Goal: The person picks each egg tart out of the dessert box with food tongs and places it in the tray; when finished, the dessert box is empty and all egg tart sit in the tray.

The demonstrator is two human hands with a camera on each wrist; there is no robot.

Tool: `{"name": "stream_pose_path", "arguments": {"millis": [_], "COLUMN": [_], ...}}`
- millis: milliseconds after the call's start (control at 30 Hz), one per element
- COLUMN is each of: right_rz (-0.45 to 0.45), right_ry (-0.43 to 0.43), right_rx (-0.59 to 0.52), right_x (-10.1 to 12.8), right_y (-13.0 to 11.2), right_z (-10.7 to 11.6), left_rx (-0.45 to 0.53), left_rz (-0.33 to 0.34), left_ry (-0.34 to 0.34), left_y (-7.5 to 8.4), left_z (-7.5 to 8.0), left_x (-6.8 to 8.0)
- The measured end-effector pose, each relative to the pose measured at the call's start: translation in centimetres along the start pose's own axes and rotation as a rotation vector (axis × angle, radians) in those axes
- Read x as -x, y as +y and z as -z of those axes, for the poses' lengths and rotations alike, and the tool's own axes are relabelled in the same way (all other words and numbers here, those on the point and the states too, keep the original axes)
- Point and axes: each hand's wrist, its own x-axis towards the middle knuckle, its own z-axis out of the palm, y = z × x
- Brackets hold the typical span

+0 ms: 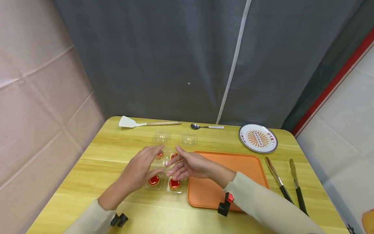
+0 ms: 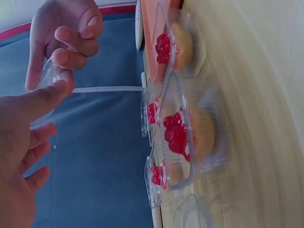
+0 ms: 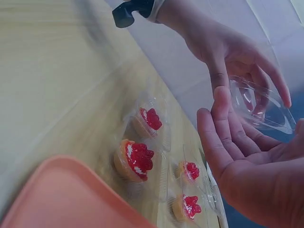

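A clear plastic lid [image 3: 259, 104] is held up between both hands, above the table. My left hand [image 1: 137, 167] pinches it between thumb and fingers. Palm turned up, my right hand [image 1: 191, 164] has its thumb and fingertips at the lid's other side, fingers loosely bent. Below them, several small tarts topped with red fruit [image 1: 174, 184] sit in clear plastic packaging [image 2: 178, 180]. The hands partly cover the back tarts in the head view. Two more clear plastic domes [image 1: 189, 139] lie behind the tarts.
An orange tray [image 1: 228, 159] lies right of the tarts, partly under the right forearm. Farther right are tongs [image 1: 295, 178] and a round plate [image 1: 258, 138]. A white spatula [image 1: 127, 122] and a spoon [image 1: 196, 126] line the table's back edge, before a dark curtain [image 1: 163, 65].
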Motion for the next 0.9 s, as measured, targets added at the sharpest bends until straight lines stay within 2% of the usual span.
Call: {"name": "stream_pose_path", "arguments": {"millis": [67,133,300,367,433,567,733,900], "right_rz": [0.032,0.097,0.289,0.337,0.364,0.355,0.306,0.253], "right_ry": [0.031,0.102,0.304,0.332,0.341,0.383,0.44,0.473], "right_rx": [0.07,0.189,0.628,0.774,0.874,0.958,0.973,1.077], "right_x": [-1.0,-2.1,-5.5,-6.9,-8.3,-10.7,-13.1,-14.9], "right_y": [-0.1,-0.4,-0.9,-0.9,-0.8,-0.5,-0.1,0.4], "right_z": [0.0,-0.1,-0.5,-0.6,-0.6,-0.7,-0.7,-0.9], "left_rx": [0.03,0.067,0.181,0.233,0.285,0.362,0.52,0.613], "left_rz": [0.059,0.134,0.308,0.361,0.398,0.428,0.452,0.487], "left_ry": [-0.01,-0.025,-0.062,-0.079,-0.096,-0.154,-0.233,-0.257], "left_y": [-0.8,-1.9,-5.7,-7.2,-8.6,-10.7,-13.2,-15.2], "left_z": [0.2,0.4,0.6,0.6,0.5,0.3,0.0,-0.4], "left_x": [0.1,0.3,0.9,1.1,1.3,1.6,2.4,3.1]}}
